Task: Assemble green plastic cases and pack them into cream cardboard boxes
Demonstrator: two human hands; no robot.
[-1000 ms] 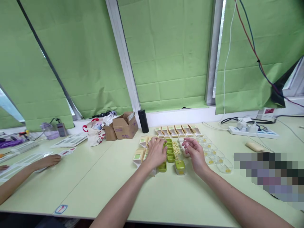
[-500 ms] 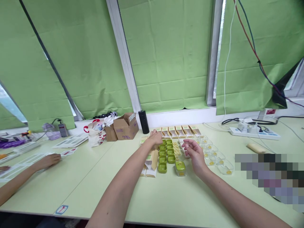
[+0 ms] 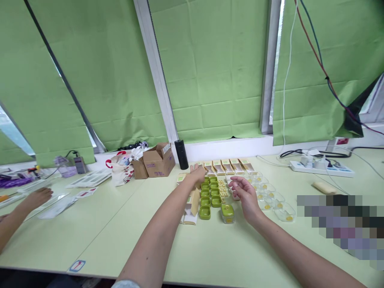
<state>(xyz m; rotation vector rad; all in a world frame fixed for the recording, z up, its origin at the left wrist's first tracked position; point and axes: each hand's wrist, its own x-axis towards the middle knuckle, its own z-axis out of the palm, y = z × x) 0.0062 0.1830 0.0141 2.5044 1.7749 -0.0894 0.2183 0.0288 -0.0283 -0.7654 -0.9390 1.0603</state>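
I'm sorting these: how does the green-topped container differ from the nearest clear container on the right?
The green-topped container is covered in green; the clear container has no green cover. The green-topped container stands apart, while the clear container ends a group of similar ones. Both have see-through sides and show something yellow.

A small workshop or packing room is showing here: a long pale counter (image 3: 120, 240) is carrying rows of green lids (image 3: 205, 212), clear containers (image 3: 285, 212) and folded cartons (image 3: 234, 167), while another person's hand (image 3: 40, 197) is working alongside.
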